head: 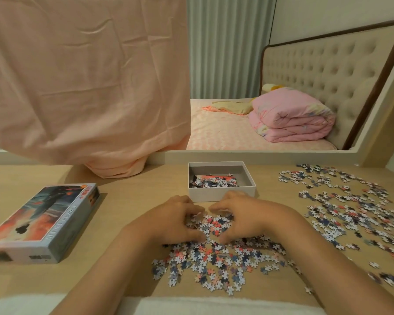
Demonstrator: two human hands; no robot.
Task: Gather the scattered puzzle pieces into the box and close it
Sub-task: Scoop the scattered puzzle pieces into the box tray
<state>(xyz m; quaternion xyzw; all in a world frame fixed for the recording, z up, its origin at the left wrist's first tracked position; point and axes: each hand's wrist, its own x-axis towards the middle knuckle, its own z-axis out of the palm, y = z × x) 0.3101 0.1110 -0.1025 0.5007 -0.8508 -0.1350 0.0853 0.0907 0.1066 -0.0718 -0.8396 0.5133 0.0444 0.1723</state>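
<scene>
The open white box (221,194) stands at the middle of the wooden table with a small heap of puzzle pieces (214,181) inside. Just in front of it, my left hand (173,220) and my right hand (241,218) cup a pile of pieces (214,225) between them, fingers curled around it on the tabletop. More loose pieces (214,264) spread in front of my wrists, and a wide scatter of pieces (350,212) covers the right side. The printed box lid (43,221) lies flat at the left.
A peach cloth (89,83) hangs over the table's back edge at the left. Behind the table is a bed with a folded pink quilt (291,117) and a tufted headboard. A white towel (191,306) lies along the near edge.
</scene>
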